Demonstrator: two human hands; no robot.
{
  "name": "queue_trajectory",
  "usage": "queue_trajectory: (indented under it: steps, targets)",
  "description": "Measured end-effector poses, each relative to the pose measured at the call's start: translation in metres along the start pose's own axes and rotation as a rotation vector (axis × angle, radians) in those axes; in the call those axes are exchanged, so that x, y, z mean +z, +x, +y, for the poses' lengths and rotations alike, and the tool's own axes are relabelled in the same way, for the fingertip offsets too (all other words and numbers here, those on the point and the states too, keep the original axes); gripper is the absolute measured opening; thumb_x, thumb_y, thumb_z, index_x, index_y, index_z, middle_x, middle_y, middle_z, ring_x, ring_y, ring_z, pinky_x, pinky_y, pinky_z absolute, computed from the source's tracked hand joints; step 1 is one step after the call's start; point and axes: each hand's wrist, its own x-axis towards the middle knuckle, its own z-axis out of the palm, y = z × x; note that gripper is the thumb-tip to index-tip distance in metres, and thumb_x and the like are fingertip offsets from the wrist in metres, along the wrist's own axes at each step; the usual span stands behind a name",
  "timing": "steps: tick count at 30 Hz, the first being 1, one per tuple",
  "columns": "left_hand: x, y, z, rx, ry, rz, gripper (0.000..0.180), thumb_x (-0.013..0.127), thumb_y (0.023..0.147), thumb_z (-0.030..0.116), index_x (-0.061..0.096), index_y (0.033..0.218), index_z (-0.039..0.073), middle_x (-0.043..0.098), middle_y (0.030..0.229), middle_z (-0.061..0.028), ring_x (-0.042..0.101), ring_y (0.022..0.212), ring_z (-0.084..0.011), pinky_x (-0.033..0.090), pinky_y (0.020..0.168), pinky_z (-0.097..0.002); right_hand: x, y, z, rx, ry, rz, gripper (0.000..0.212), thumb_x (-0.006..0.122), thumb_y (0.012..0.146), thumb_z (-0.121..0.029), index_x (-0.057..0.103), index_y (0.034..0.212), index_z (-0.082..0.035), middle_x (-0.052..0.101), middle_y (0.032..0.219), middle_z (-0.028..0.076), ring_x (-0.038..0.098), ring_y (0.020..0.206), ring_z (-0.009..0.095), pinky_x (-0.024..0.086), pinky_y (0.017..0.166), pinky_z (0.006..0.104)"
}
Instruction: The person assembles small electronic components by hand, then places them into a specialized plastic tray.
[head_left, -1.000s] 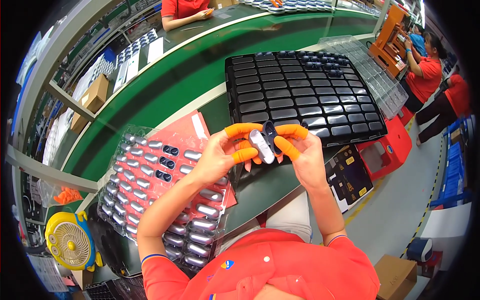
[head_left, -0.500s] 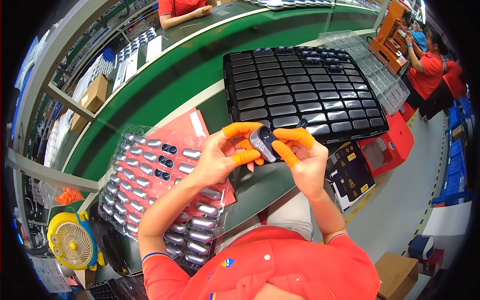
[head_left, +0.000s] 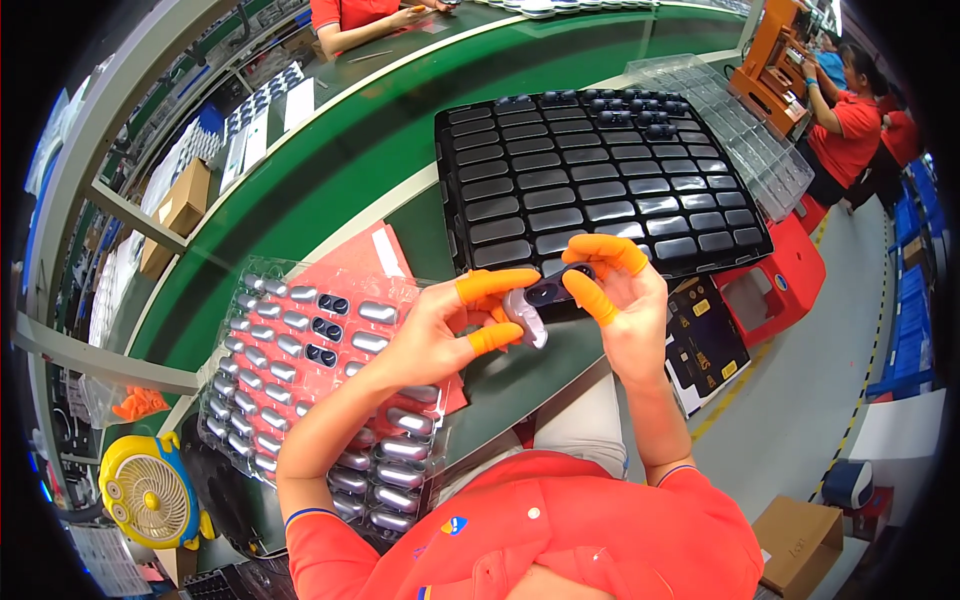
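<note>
Left hand (head_left: 440, 328) clamped on silver shell (head_left: 530, 322), thumb near, forefinger far. Right hand (head_left: 635, 298) pinching right end of dark insert (head_left: 545, 292); black tray (head_left: 597, 187) farther on surface (head_left: 505, 382).

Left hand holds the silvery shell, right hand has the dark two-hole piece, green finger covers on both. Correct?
One slip: the finger covers are orange, not green, as the head view shows. Otherwise as you said: the left hand holds the silvery shell, and the right hand has the dark two-hole piece.
</note>
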Motion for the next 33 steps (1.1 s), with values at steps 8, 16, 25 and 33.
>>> queue_trajectory:
  steps: [8, 16, 25, 33]
  targets:
    - [0.009, 0.001, 0.005, -0.127, -0.199, 0.047, 0.046, 0.059, 0.08, -0.007, 0.047, 0.125, -0.001, 0.06, 0.096, -0.0104, 0.062, 0.082, -0.0161, 0.053, 0.067, -0.0264, -0.003, 0.003, 0.004, 0.151, 0.022, 0.011, 0.025, 0.06, 0.086, -0.009, 0.059, 0.109, 0.0, 0.062, 0.085, 0.008, 0.058, 0.073, 0.009, 0.044, 0.06, 0.0173]
    - [-0.002, 0.007, 0.001, -0.184, -0.327, 0.039, 0.039, 0.059, 0.082, -0.005, 0.048, 0.119, -0.004, 0.059, 0.097, -0.0129, 0.063, 0.081, -0.0182, 0.054, 0.067, -0.0272, -0.005, 0.004, -0.002, 0.273, -0.168, -0.077, 0.03, 0.057, 0.088, -0.01, 0.055, 0.117, -0.002, 0.06, 0.086, 0.005, 0.055, 0.067, 0.007, 0.043, 0.058, 0.0182]
    - [-0.001, 0.008, -0.003, -0.171, -0.348, 0.09, 0.039, 0.06, 0.08, -0.005, 0.049, 0.117, -0.003, 0.061, 0.095, -0.0144, 0.064, 0.08, -0.0226, 0.055, 0.064, -0.0293, -0.001, -0.002, 0.008, 0.203, -0.163, -0.071, 0.037, 0.059, 0.085, -0.003, 0.053, 0.121, -0.003, 0.058, 0.09, 0.003, 0.054, 0.073, 0.006, 0.043, 0.059, 0.0194]
    - [0.0, 0.006, 0.003, -0.118, -0.361, 0.093, 0.04, 0.058, 0.082, -0.006, 0.047, 0.12, -0.003, 0.057, 0.102, -0.0136, 0.063, 0.084, -0.0198, 0.054, 0.069, -0.0284, -0.005, -0.003, 0.002, 0.183, -0.331, -0.105, 0.026, 0.06, 0.084, -0.001, 0.06, 0.11, 0.002, 0.06, 0.093, 0.006, 0.056, 0.075, 0.008, 0.045, 0.064, 0.0208]
